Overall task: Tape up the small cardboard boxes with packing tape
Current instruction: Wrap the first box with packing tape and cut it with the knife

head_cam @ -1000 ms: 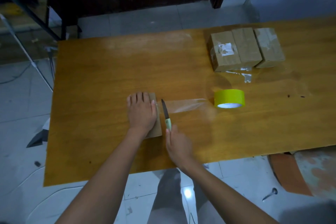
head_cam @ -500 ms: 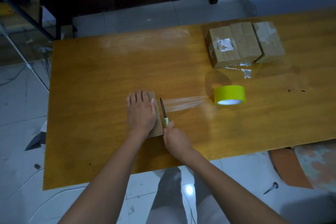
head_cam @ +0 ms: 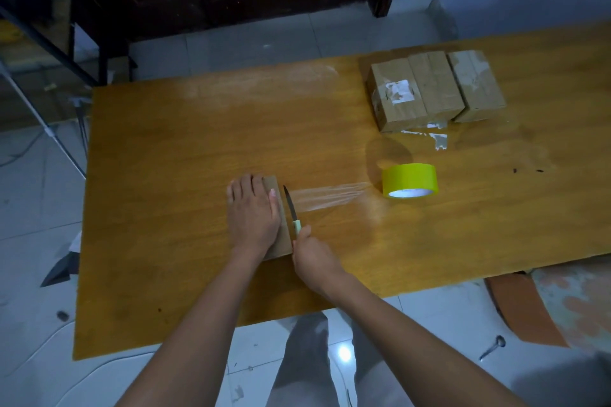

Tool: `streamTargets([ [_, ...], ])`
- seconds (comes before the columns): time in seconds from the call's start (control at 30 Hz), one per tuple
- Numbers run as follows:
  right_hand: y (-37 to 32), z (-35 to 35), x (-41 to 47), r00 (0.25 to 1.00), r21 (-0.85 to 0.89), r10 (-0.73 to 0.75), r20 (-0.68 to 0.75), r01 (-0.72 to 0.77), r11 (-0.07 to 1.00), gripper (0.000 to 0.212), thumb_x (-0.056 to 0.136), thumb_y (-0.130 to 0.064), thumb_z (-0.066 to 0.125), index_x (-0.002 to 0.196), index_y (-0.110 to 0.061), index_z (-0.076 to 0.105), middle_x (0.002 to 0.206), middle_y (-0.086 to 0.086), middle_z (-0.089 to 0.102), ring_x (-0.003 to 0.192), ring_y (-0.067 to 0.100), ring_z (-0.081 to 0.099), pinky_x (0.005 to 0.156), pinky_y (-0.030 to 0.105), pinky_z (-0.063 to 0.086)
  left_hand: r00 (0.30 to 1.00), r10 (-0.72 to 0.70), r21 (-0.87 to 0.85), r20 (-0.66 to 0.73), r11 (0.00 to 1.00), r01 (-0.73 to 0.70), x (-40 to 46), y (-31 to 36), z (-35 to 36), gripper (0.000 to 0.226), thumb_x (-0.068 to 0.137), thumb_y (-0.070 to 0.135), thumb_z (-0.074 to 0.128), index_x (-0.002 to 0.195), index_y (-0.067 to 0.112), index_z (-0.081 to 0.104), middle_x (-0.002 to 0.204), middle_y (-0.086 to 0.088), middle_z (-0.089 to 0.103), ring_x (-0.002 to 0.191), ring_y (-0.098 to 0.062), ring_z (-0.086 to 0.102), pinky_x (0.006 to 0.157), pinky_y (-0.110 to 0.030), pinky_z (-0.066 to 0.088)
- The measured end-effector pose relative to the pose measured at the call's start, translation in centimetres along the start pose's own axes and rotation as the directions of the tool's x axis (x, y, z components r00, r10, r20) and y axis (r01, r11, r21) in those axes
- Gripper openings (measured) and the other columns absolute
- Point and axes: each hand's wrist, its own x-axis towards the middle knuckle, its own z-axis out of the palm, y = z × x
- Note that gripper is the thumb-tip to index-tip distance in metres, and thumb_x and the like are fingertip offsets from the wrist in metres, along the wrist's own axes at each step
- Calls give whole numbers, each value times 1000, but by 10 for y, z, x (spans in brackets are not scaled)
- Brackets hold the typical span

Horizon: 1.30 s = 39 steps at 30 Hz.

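Since a second ago the right hand point(head_cam: 314, 258) has slid up the knife point(head_cam: 291, 208) handle, gripping it closer to the box point(head_cam: 279, 228), while the left hand point(head_cam: 253, 216) stays spread flat on the box top; the blade lies just beside the box's right edge, against the clear tape strip point(head_cam: 330, 198) running to the yellow-green tape roll point(head_cam: 410, 180), so the cut looks imminent. Whether the strip is already severed is hard to tell, and the left hand hides most of the box; three more boxes point(head_cam: 436, 89) sit on the bench point(head_cam: 198, 142) beyond the roll.
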Motion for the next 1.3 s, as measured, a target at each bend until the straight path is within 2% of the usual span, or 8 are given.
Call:
streamTargets([
  [0.13,-3,-9,2,998,-45,-2,62,4,999,35,101,-8,31,134,3,33,112,21,64,97,37,63,68,39,44,1000,-23,-23,-8,999,23,-1,-2,0,39,99,30,38,125,3,50,124,-17,51,117,-34,46,109,-48,33],
  [0.4,4,-15,-18,984,26,-9,-180,14,1000,27,105,-34,30,115,-11,42,79,4,63,66,24,61,56,34,47,999,-34,-18,-5,999,34,-3,-8,-1,40,99,32,39,125,4,51,125,-18,52,118,-35,46,110,-48,32],
  [0.6,71,-68,-45,928,-96,-205,-310,184,978,39,101,-40,40,128,-13,50,98,10,66,82,35,63,62,38,41,999,-33,-52,10,998,33,0,-15,-7,46,98,42,41,126,7,54,134,-18,47,130,-36,38,116,-55,19],
  [0.73,134,-77,-63,947,47,-264,-185,276,960,28,95,-44,50,97,-18,61,68,-15,49,61,8,47,57,30,33,968,-252,-126,-7,960,249,-10,-10,-22,86,81,62,62,140,4,41,141,-23,40,133,-42,34,111,-56,23],
  [0.87,167,-81,-75,978,2,-193,-81,194,981,26,95,-44,56,106,-21,62,69,-11,56,55,-6,52,51,23,37,869,-389,-60,306,903,426,-41,8,-22,126,64,75,67,152,9,6,150,-25,20,135,-43,28,108,-52,29],
  [1.07,185,-80,-53,964,-484,-140,-227,13,875,43,81,-59,65,101,-22,61,83,3,58,48,24,59,40,28,29,879,-374,-408,297,782,471,-40,12,-38,119,69,46,80,154,19,2,145,-16,29,131,-37,36,103,-47,42],
  [1.2,170,-94,-58,918,-499,-112,-381,-103,860,49,58,-50,87,85,-13,70,71,11,56,28,25,44,38,17,15,918,-333,-506,216,766,397,-32,22,-64,118,71,43,81,155,15,3,147,-12,26,135,-30,31,106,-41,36],
  [1.3,126,-128,-72,879,-434,-210,-428,4,901,47,81,-54,67,102,-12,63,96,8,60,52,27,60,37,27,31,940,-280,-551,196,762,341,-27,38,-82,117,73,44,79,155,15,1,150,-9,22,138,-26,25,110,-38,32],
])
